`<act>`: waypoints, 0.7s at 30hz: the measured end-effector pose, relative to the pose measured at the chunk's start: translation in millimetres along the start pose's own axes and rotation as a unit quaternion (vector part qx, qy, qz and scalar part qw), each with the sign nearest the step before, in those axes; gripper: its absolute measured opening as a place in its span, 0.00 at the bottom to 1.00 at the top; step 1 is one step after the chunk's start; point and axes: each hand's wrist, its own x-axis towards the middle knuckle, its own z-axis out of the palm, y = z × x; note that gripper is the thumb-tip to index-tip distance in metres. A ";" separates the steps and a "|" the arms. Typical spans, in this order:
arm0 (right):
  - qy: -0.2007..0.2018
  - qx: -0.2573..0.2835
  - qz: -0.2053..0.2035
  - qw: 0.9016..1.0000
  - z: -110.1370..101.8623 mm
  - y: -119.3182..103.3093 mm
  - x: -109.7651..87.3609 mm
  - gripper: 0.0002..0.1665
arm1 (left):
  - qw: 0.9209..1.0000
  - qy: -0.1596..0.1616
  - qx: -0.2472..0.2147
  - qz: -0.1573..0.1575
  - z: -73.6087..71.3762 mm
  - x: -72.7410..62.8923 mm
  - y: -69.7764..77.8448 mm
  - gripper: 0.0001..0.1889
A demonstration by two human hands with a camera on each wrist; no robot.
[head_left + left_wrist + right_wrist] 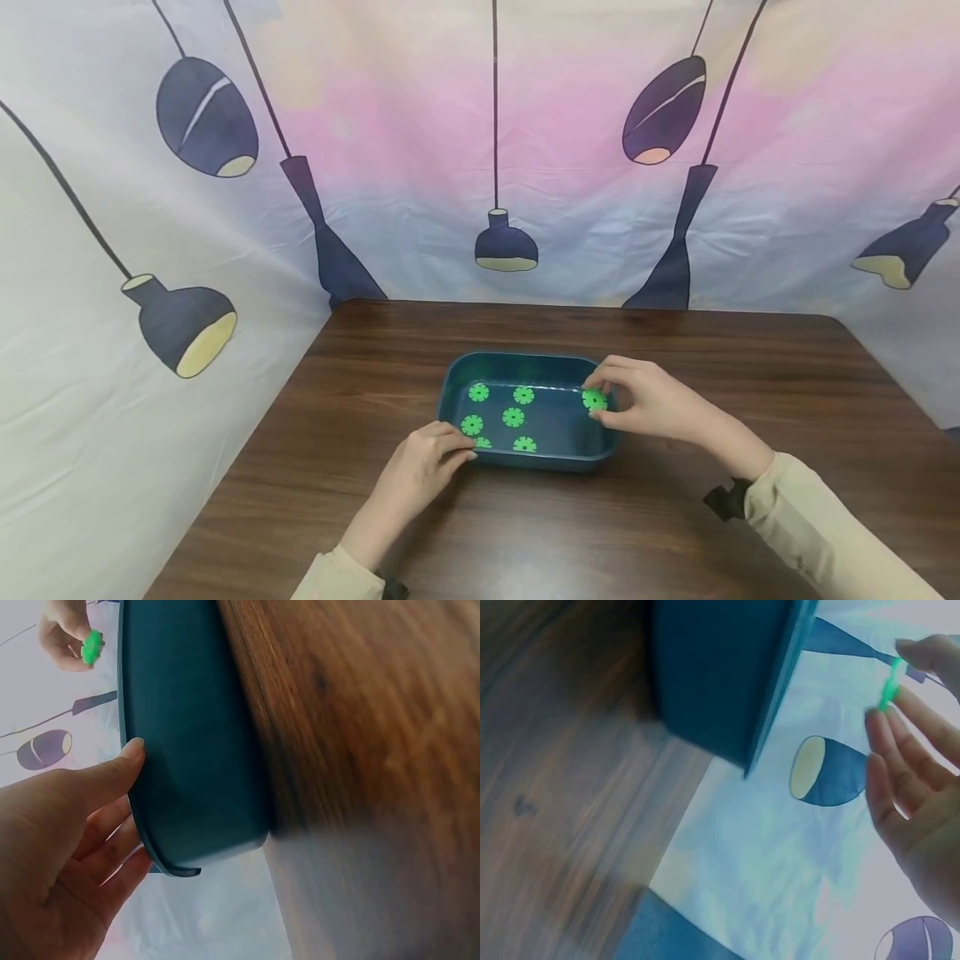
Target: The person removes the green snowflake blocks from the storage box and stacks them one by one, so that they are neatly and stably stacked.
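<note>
A dark teal rectangular tray (555, 462) stands on the wooden table. Several flat, bright green notched discs (513, 417) lie inside it, mostly toward its left half. My left hand (426, 465) grips the tray's near left rim; in the left wrist view its thumb lies on the outer wall and its fingers go behind the rim. Over the tray's right end, my right hand (645, 398) pinches one green disc (595, 400) between thumb and fingers. The right wrist view shows this disc (890, 684) edge-on, above the level of the tray's rim.
The brown wooden table (375, 350) reaches back to a hanging cloth (420, 167) printed with dark lamps. The same cloth runs along the left side. Dark bands sit at both sleeve cuffs (780, 500).
</note>
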 end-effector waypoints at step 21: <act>0.084 -0.059 0.030 0.994 -4.3 56.9 -73.9 0.17 | 1.000 0.009 -0.007 0.026 1.5 1.6 -5.2 0.08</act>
